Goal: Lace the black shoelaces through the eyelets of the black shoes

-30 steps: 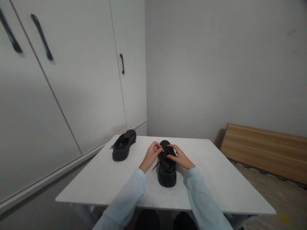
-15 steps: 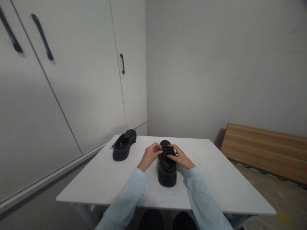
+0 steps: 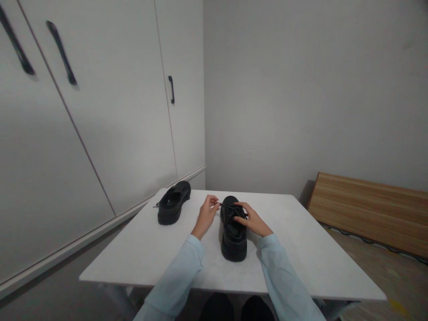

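A black lace-up shoe (image 3: 234, 249) stands upright on the white table, its heel toward me and its toe pointing away. At its left side, my left hand (image 3: 206, 216) is closed in a pinch on a black shoelace (image 3: 221, 204), drawn out to the left of the shoe. My right hand (image 3: 254, 222) holds the shoe's right side near the lacing, fingers over the front and thumb nearer me. What its fingertips press on is partly hidden against the dark shoe. A second black shoe (image 3: 170, 213) sits farther left, a lace end sticking out beside it.
The white table (image 3: 127, 263) has its front edge just before my knees. White cabinet doors (image 3: 110, 111) with dark handles rise at the left. A grey wall (image 3: 301, 89) stands behind the table. On the right, a wood-grain panel (image 3: 368, 209) leans above the floor.
My left hand has moved left, away from the middle of the shoe, pulling the shoelace out with it. My right hand stays nearly in place on the shoe.
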The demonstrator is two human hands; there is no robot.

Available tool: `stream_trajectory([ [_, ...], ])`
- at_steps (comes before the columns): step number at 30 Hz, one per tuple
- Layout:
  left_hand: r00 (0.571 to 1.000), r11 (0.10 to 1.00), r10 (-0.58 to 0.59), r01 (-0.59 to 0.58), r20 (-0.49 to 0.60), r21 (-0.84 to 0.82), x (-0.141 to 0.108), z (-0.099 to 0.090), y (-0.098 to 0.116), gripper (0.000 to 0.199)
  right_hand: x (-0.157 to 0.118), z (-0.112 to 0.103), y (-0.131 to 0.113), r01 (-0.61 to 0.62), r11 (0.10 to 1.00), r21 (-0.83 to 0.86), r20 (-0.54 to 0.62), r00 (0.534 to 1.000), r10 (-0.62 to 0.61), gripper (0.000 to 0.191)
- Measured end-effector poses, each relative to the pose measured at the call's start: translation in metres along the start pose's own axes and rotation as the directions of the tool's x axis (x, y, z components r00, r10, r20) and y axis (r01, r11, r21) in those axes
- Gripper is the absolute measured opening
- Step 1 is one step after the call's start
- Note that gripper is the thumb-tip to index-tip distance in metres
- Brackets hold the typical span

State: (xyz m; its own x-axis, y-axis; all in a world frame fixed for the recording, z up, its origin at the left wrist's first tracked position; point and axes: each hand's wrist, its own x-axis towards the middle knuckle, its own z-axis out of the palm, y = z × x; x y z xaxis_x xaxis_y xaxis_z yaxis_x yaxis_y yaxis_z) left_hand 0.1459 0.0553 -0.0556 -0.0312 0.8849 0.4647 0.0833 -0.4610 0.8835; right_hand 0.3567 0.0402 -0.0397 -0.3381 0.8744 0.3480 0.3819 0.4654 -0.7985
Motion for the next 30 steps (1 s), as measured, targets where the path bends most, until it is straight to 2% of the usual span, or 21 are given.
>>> stream_trajectory([
  [4, 0.998, 0.97, -0.052, 0.06, 0.039, -0.235, -0.002, 0.002, 0.007, 0.023, 0.0, 0.0, 0.0, 0.005, 1.0, 0.0, 0.004, 1.0, -0.005, 0.049],
  [6, 0.995, 0.956, -0.085, 0.096, 0.05, -0.279, -0.003, 0.003, 0.012, 0.026, -0.001, 0.0, -0.001, 0.0, 1.0, 0.0, 0.004, 1.0, 0.0, 0.049],
  [12, 0.995, 0.975, -0.099, 0.092, -0.026, -0.203, -0.004, 0.001, 0.022, 0.029, -0.001, 0.0, -0.002, -0.012, 1.0, 0.002, 0.016, 1.0, 0.012, 0.05],
  [18, 0.993, 0.979, -0.102, 0.091, -0.056, -0.182, -0.003, -0.001, 0.029, 0.031, -0.002, 0.0, -0.002, -0.008, 1.0, 0.007, 0.016, 1.0, 0.008, 0.05],
  [25, 0.998, 0.975, -0.058, 0.056, -0.003, -0.215, -0.005, -0.004, 0.032, 0.031, -0.003, 0.0, -0.003, -0.021, 0.999, 0.05, -0.012, 1.0, 0.022, 0.051],
  [30, 0.997, 0.968, -0.07, 0.07, 0.009, -0.24, -0.005, -0.005, 0.03, 0.044, 0.001, 0.001, -0.002, 0.007, 0.993, 0.116, -0.107, 0.994, 0.006, 0.037],
])
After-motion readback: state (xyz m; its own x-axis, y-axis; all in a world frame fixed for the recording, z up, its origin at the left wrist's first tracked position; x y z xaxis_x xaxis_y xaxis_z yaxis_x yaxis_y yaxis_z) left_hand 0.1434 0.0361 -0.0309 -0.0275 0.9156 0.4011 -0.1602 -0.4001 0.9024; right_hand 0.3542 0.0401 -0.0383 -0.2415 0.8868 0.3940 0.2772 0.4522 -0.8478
